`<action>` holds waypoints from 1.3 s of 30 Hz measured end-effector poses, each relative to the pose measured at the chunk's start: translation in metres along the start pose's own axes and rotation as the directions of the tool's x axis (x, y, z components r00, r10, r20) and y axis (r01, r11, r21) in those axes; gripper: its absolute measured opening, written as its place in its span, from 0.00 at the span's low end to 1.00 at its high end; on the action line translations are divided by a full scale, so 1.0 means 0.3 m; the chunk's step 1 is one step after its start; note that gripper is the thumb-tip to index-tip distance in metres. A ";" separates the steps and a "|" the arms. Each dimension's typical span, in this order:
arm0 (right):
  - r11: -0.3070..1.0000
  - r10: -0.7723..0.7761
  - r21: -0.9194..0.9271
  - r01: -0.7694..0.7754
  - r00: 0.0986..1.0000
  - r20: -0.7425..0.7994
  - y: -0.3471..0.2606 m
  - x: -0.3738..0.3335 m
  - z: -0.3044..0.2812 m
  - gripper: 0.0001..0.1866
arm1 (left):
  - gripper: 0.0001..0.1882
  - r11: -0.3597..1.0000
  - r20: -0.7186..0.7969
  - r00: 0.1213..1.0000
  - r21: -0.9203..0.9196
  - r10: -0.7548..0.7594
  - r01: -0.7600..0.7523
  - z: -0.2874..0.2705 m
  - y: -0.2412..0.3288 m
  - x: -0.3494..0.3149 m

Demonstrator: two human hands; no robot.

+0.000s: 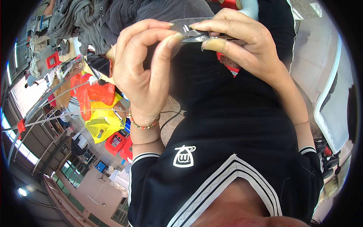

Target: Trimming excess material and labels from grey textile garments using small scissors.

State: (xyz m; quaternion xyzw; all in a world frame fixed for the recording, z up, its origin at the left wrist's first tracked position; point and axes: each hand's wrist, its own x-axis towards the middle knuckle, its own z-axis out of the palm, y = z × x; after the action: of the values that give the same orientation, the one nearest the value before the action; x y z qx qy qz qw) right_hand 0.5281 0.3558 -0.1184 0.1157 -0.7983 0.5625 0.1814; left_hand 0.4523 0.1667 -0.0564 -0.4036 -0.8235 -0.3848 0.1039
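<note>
My left hand (145, 66), with a beaded bracelet (145, 125) on its wrist, is raised at the upper middle. Its thumb and fingertips are pinched together; what lies between them is too small to tell. Small metal thread snips (196, 38) are in my right hand (247, 41), between thumb and fingers. Their blades reach across to the left thumb tip. A thin grey see-through piece (189, 22) shows behind the fingertips; I cannot tell whether either hand holds it. Dark grey knitted garments (128, 17) lie in folds just beyond the left hand.
A phone (99, 64) lies left of my left hand. Red and yellow plastic bags (104, 117) hang at the left by metal rails. Red stools (114, 143) stand below them. A whitish plastic bin (332, 94) is close on my right.
</note>
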 end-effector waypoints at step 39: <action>0.983 0.006 -0.182 0.024 0.987 0.164 -0.169 0.151 -0.059 0.15 | 0.03 0.752 0.078 0.948 -0.591 -0.307 0.292 -0.036 -0.001 -0.015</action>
State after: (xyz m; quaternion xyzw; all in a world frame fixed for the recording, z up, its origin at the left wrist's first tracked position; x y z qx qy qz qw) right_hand 0.5095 0.3561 -0.0505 0.1479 -0.8583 0.4745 0.1276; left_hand 0.4535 0.1563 -0.0515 -0.2738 -0.7134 -0.6399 -0.0812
